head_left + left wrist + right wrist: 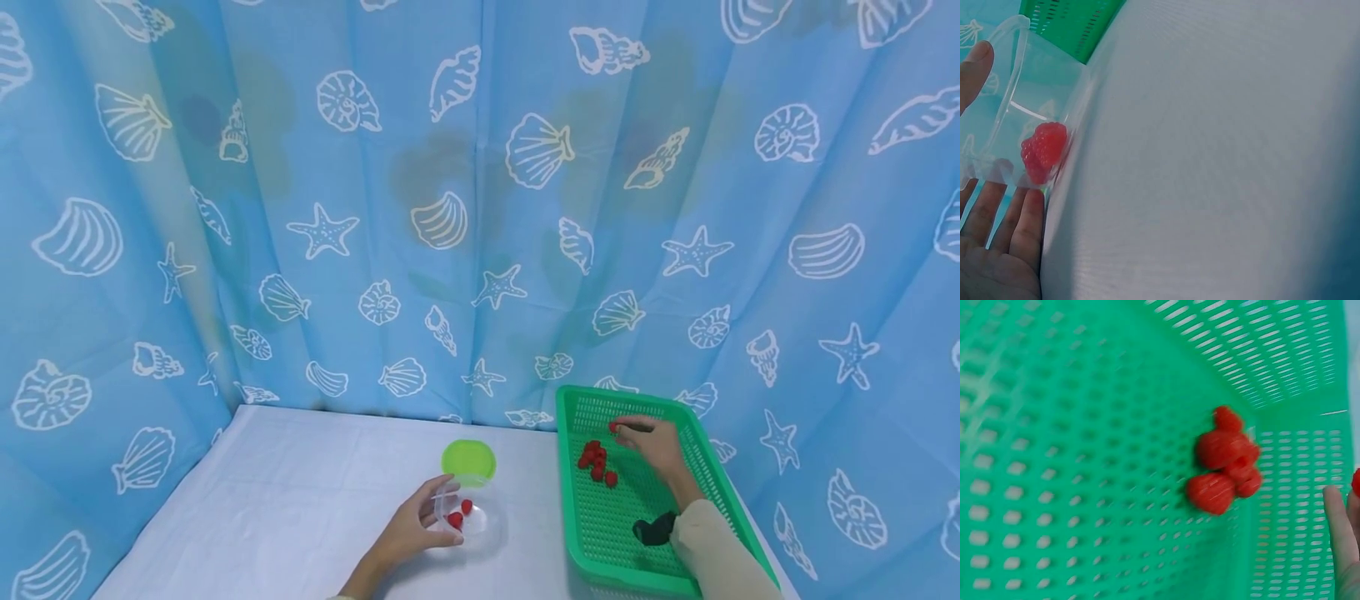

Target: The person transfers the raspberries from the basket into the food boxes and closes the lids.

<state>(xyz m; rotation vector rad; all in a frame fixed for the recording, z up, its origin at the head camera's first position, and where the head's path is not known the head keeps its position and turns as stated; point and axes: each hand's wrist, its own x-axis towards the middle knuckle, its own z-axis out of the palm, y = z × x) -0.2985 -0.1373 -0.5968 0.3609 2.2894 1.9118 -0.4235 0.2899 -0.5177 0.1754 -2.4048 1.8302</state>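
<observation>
A clear plastic container [491, 521] stands on the white table, two raspberries [455, 520] inside it. My left hand [408, 527] grips it from the left side; in the left wrist view the thumb is at the rim and the fingers [1024, 228] spread along its wall. Over the far part of the green basket [572, 508], my right hand [656, 446] pinches a single raspberry [614, 427] between its fingertips. Below and left of that hand, a cluster of several raspberries [1225, 456] lies on the basket floor.
A bright green round lid [468, 460] lies on the table behind the container. The basket's raised perforated walls surround the right hand. A dark band [655, 529] is at the right wrist. Blue shell-print curtain [480, 275] hangs behind and beside the white table [300, 500].
</observation>
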